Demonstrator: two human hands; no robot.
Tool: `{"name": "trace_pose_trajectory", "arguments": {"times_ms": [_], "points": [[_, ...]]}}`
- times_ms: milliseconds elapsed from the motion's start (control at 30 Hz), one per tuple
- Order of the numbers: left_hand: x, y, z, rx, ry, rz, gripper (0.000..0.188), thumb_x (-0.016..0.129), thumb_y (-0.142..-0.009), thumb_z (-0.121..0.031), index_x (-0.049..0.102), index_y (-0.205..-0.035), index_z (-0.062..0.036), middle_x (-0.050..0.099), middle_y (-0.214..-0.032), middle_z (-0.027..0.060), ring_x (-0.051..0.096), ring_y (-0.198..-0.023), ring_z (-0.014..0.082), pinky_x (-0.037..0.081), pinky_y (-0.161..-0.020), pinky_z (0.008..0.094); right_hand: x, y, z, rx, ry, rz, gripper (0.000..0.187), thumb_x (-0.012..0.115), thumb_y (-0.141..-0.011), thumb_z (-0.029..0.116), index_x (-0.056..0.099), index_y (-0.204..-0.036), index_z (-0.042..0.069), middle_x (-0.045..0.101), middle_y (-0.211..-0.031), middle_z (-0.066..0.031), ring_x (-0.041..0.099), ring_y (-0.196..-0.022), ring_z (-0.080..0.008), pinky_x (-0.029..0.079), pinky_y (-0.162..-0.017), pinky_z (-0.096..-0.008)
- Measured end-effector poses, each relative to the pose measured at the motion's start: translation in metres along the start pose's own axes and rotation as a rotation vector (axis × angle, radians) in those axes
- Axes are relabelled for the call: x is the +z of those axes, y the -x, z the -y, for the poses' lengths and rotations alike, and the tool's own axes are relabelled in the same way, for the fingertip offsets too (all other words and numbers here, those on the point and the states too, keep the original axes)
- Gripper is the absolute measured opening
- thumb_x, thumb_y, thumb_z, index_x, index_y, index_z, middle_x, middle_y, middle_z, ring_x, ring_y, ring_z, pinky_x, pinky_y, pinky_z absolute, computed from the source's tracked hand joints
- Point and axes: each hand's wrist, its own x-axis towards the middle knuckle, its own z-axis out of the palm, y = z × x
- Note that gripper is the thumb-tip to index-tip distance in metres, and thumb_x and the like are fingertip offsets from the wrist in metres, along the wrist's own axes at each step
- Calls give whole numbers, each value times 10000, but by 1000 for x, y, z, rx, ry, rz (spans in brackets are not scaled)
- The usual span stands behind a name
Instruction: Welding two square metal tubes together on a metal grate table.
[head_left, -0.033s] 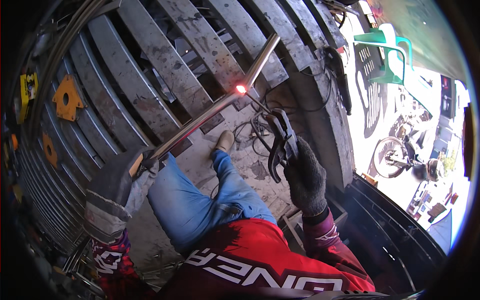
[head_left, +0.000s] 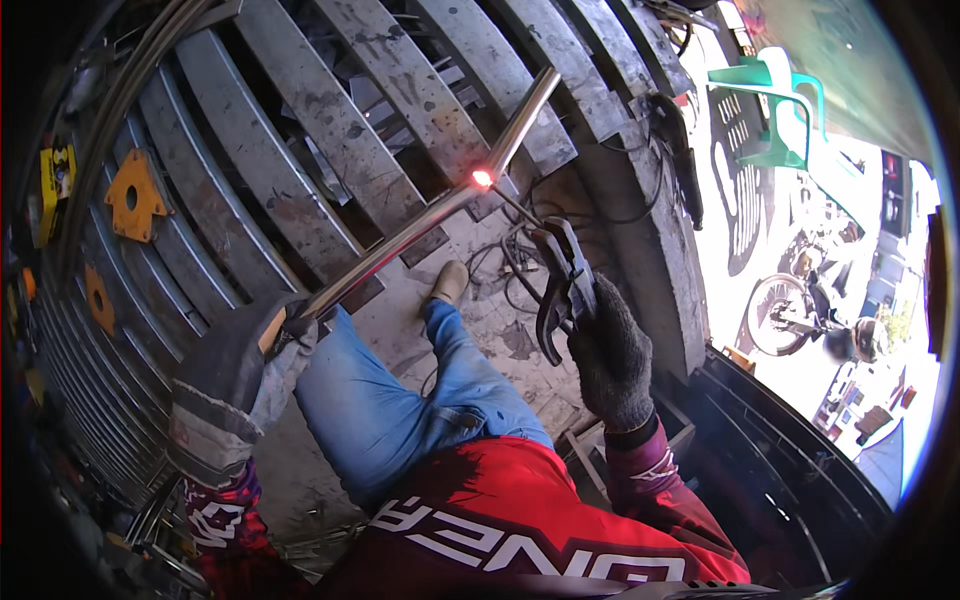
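Observation:
My left hand [head_left: 250, 365], in a thick grey work glove, is closed round the near end of a shiny metal pipe [head_left: 400, 243]. The pipe slants up to the right across the slats of a steel workbench [head_left: 360, 150]. In a dark knitted glove, my right hand [head_left: 612, 355] grips a welding electrode holder [head_left: 566, 283]. From its jaws a thin welding rod [head_left: 517, 207] reaches up left to the pipe. A bright red-white glow [head_left: 482, 178] shines where the rod's tip meets the pipe, hiding the exact contact.
Orange magnetic welding squares [head_left: 135, 195] lie on the slats at left, near a yellow-and-black box [head_left: 56, 185]. Dark cables [head_left: 515, 262] hang below the bench edge. A green plastic chair [head_left: 780, 110] and a motorcycle [head_left: 800, 315] stand in sunlight at right. My foot [head_left: 451, 282] is under the bench's near edge.

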Motion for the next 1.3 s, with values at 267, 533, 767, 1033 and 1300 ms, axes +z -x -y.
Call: {"name": "trace_pose_trajectory", "arguments": {"times_ms": [267, 533, 767, 1033, 1300], "points": [[-7, -5, -5, -23, -110, 75, 286, 679, -956, -243, 678, -1191, -80, 701, -891, 106, 709, -809, 244, 547, -723, 361, 2, -3, 6, -5, -63, 11, 603, 678, -902, -48, 467, -1466, -55, 649, -1326, -229, 653, -1212, -256, 519, -992, -370], [-7, -11, -4, -29, -91, 69, 266, 657, -964, -230, 678, -1167, -59, 695, -872, 120, 703, -772, 252, 544, -690, 366, 6, -4, 7, 18, -162, -6, 583, 668, -910, -33, 479, -1462, -48, 643, -1332, -215, 665, -1186, -255, 537, -977, -370], [1, -17, 19, 91, 31, 127, 211, 585, -940, -25, 614, -1143, 24, 643, -824, 94, 639, -715, 149, 525, -632, 292, -2, -14, 14, -56, 292, 88, 494, 679, -880, 51, 578, -1351, -58, 653, -1301, -216, 660, -1177, -346, 551, -954, -405], [-12, -13, -5, -6, 47, 155, 219, 595, -1016, -87, 671, -1208, -18, 636, -862, 24, 634, -758, 115, 507, -641, 256, -1, -4, 2, -33, 32, 6, 674, 709, -864, -12, 458, -1489, -32, 591, -1407, -244, 592, -1308, -342, 475, -1056, -406], [0, -9, 18, -268, 571, 262, 275, 636, -998, -201, 683, -1251, -104, 658, -831, 5, 620, -703, 84, 511, -635, 251, 1, -5, 7, -74, 13, -2, 633, 683, -894, -45, 458, -1486, -40, 615, -1376, -220, 625, -1253, -270, 496, -1021, -373]]}}
